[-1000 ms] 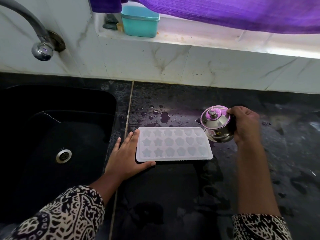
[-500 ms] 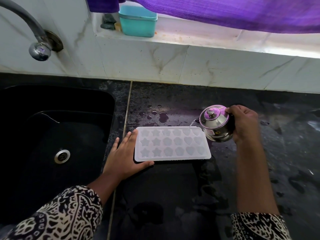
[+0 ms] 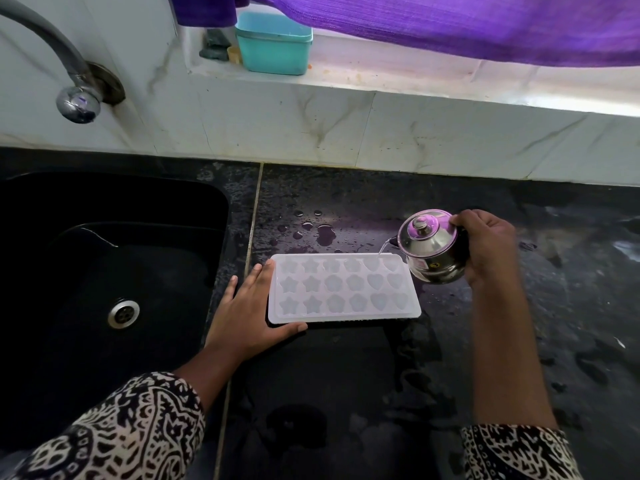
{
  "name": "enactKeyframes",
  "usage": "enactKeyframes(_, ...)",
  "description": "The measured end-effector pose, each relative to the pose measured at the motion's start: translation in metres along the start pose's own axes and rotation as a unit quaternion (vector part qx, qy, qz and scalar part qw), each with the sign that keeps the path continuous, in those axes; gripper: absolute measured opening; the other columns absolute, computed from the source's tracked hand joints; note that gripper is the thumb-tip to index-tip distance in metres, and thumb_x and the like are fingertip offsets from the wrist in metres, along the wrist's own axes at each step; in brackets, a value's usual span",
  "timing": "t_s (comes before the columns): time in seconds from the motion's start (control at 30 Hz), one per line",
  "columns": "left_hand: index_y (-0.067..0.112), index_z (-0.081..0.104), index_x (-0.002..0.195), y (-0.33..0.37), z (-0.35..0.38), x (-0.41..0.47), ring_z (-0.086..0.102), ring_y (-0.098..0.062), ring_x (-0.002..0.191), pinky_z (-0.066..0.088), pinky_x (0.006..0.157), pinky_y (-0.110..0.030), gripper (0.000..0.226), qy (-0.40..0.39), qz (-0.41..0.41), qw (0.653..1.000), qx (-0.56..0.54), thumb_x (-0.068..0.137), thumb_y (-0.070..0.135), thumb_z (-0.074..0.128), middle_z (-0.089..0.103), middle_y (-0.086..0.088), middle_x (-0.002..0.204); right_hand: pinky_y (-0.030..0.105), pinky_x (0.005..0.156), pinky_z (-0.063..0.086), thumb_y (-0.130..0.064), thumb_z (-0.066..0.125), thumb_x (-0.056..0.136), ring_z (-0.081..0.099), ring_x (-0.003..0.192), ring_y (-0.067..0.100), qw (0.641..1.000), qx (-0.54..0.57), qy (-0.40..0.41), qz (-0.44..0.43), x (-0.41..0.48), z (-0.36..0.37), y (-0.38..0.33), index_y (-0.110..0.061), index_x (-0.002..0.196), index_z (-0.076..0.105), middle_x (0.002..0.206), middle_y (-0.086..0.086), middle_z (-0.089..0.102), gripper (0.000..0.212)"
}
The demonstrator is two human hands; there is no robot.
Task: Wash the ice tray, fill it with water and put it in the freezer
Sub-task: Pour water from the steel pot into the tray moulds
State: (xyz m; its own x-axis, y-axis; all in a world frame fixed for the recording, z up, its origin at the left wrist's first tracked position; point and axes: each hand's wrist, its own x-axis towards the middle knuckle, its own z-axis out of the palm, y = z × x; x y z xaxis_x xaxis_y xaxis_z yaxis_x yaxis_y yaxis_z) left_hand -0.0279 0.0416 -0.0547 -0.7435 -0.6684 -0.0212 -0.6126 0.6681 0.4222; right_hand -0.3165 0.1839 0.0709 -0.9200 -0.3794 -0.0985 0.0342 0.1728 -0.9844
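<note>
One black countertop (image 3: 346,393), wet, with one sink (image 3: 156,271) at its left end. One white ice tray (image 3: 343,289) lies flat by the sink-side edge; eighteen moulds in three rows: six stars, six flowers, six hearts. Left hand (image 3: 249,317) is flat, fingers straight against the tray's left edge, thumb along the front edge, bracing without gripping. Right hand (image 3: 485,247) clasps one small steel kettle (image 3: 431,247), tilted. One thin stream (image 3: 382,249) drops into the back-right moulds. Filling step, likely early. Advice: tilt slowly, spout low, go mould to mould, stop below the rim. Several droplets (image 3: 311,230) behind the tray.
</note>
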Motion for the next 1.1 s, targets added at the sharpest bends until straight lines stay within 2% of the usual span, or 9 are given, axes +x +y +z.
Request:
enactKeyframes(0.1, 0.022, -0.001, 0.156, 0.0005, -0.0007, 0.0000, 0.000, -0.001, 0.146, -0.002, 0.121, -0.037, 0.126, -0.004, -0.002, 1.000, 0.004, 0.060, 0.097, 0.028, 0.007, 0.011, 0.163, 0.024, 0.059, 0.045, -0.008, 0.059, 0.079, 0.048, 0.061, 0.012, 1.000, -0.001, -0.002, 0.003, -0.0005, -0.0002, -0.0004, -0.010, 0.068, 0.055, 0.065, 0.005, 0.049, 0.012)
enactKeyframes(0.27, 0.022, -0.001, 0.156, 0.0007, -0.0004, -0.0007, 0.001, -0.003, 0.148, -0.001, 0.121, -0.037, 0.125, -0.003, -0.002, 1.000, 0.006, 0.061, 0.095, 0.031, 0.006, 0.011, 0.163, 0.019, 0.052, 0.044, -0.008, 0.059, 0.078, 0.045, 0.057, 0.011, 1.000, 0.001, -0.002, -0.001, -0.0006, -0.0004, -0.0002, -0.010, 0.067, 0.054, 0.062, 0.004, 0.047, 0.013)
enactKeyframes(0.47, 0.022, -0.002, 0.156, 0.0005, -0.0007, -0.0003, 0.000, -0.002, 0.147, -0.002, 0.121, -0.037, 0.128, -0.006, -0.002, 1.000, 0.010, 0.057, 0.100, 0.021, 0.005, 0.012, 0.163, 0.016, 0.049, 0.044, -0.007, 0.059, 0.079, 0.046, 0.055, 0.010, 1.000, 0.006, -0.001, -0.002, -0.0008, -0.0009, -0.0019, -0.011, 0.065, 0.053, 0.062, 0.004, 0.048, 0.015)
enactKeyframes(0.6, 0.023, -0.002, 0.156, 0.0007, -0.0008, -0.0002, 0.001, -0.002, 0.147, -0.001, 0.122, -0.037, 0.128, -0.003, -0.003, 1.000, 0.006, 0.057, 0.100, 0.021, 0.007, 0.012, 0.162, 0.020, 0.055, 0.046, -0.008, 0.060, 0.079, 0.048, 0.059, 0.011, 1.000, 0.002, 0.003, 0.001, -0.0011, -0.0004, -0.0033, -0.010, 0.068, 0.055, 0.064, 0.004, 0.050, 0.012)
enactKeyframes(0.8, 0.023, -0.001, 0.156, 0.0004, -0.0008, -0.0007, 0.002, -0.003, 0.148, -0.001, 0.122, -0.038, 0.127, 0.000, -0.001, 1.000, 0.001, 0.058, 0.099, 0.024, 0.010, 0.011, 0.162, 0.017, 0.051, 0.046, -0.008, 0.059, 0.080, 0.050, 0.058, 0.008, 1.000, -0.002, 0.005, -0.002, -0.0017, 0.0000, -0.0050, -0.010, 0.067, 0.054, 0.064, 0.003, 0.051, 0.014)
enactKeyframes(0.97, 0.023, -0.002, 0.156, -0.0006, -0.0003, -0.0006, 0.003, -0.004, 0.148, 0.000, 0.122, -0.038, 0.126, 0.000, 0.002, 1.000, 0.003, 0.059, 0.099, 0.026, 0.009, 0.010, 0.163, 0.022, 0.059, 0.047, -0.008, 0.059, 0.080, 0.050, 0.062, 0.010, 1.000, 0.000, 0.005, 0.000, -0.0013, -0.0006, -0.0059, -0.011, 0.066, 0.053, 0.065, 0.003, 0.051, 0.016)
enactKeyframes(1.1, 0.022, -0.002, 0.156, -0.0004, -0.0003, -0.0004, 0.001, -0.003, 0.147, -0.001, 0.122, -0.038, 0.126, -0.001, 0.002, 1.000, 0.008, 0.059, 0.098, 0.025, 0.008, 0.010, 0.163, 0.022, 0.058, 0.045, -0.008, 0.059, 0.080, 0.049, 0.062, 0.010, 1.000, 0.001, 0.002, -0.004, -0.0022, -0.0005, -0.0063, -0.011, 0.066, 0.054, 0.065, 0.003, 0.051, 0.015)
